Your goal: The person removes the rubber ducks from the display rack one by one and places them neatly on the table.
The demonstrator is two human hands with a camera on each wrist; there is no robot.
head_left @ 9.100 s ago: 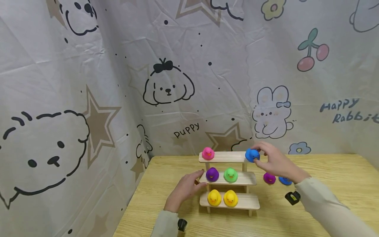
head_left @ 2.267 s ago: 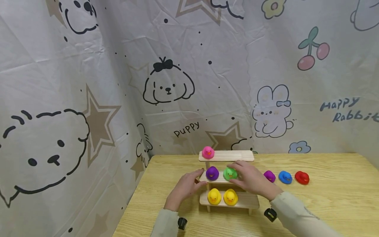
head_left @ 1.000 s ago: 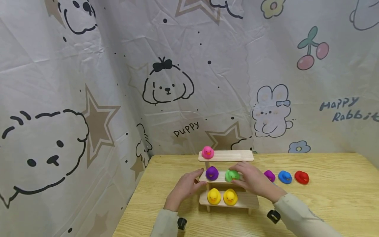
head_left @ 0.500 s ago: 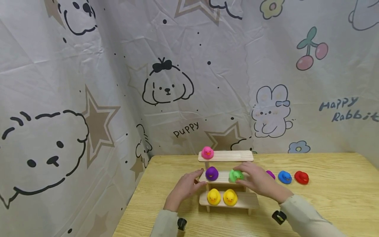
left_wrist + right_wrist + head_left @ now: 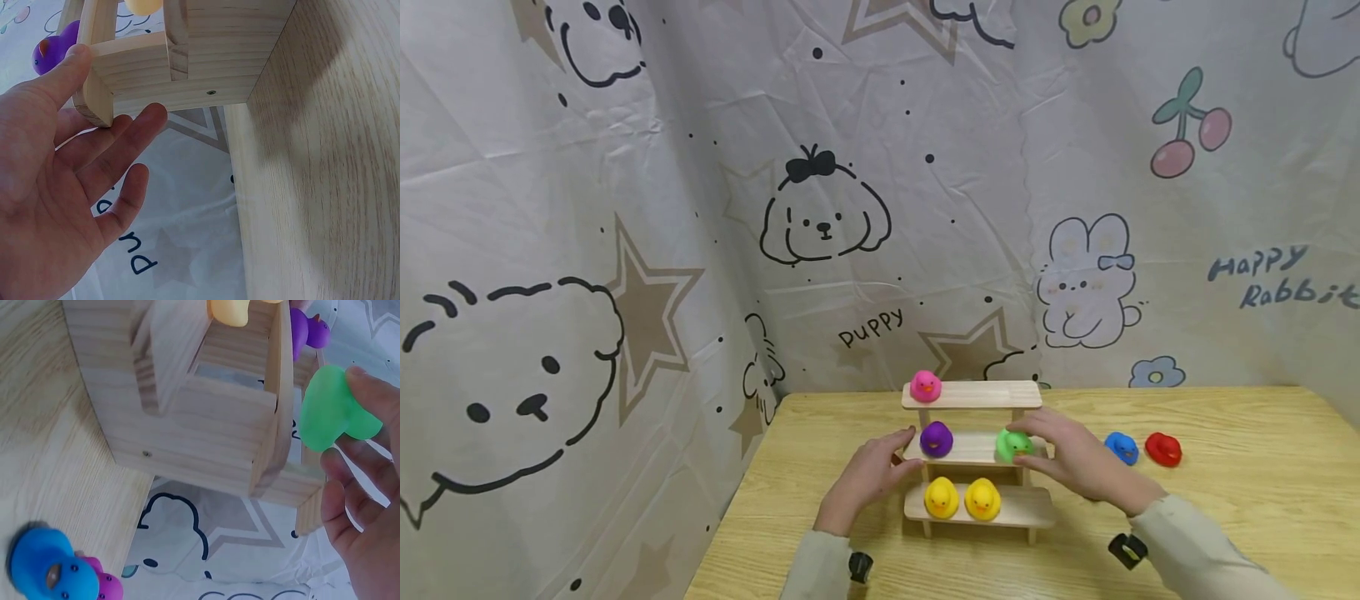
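A three-tier wooden stand (image 5: 988,394) holds small rubber ducks. My right hand (image 5: 1078,460) pinches the green duck (image 5: 1011,445) between thumb and fingers at the right end of the middle tier. The right wrist view shows this green duck (image 5: 326,409) close beside the board. My left hand (image 5: 867,479) grips the left end of the same tier, thumb on one side and fingers behind. On that tier sits a purple duck (image 5: 936,439). A pink duck (image 5: 926,386) is at the top left. Two yellow ducks (image 5: 942,498) stand on the bottom tier.
Right of the stand, a blue duck (image 5: 1122,448) and a red duck (image 5: 1163,450) lie on the wooden table (image 5: 1240,492). A magenta duck (image 5: 110,587) shows behind a blue one in the right wrist view. A printed cloth (image 5: 962,208) hangs behind.
The green duck has slid right along the middle tier in my right hand. Earlier that hand held a blue duck at the top right, where none stands now. My left hand stays put.
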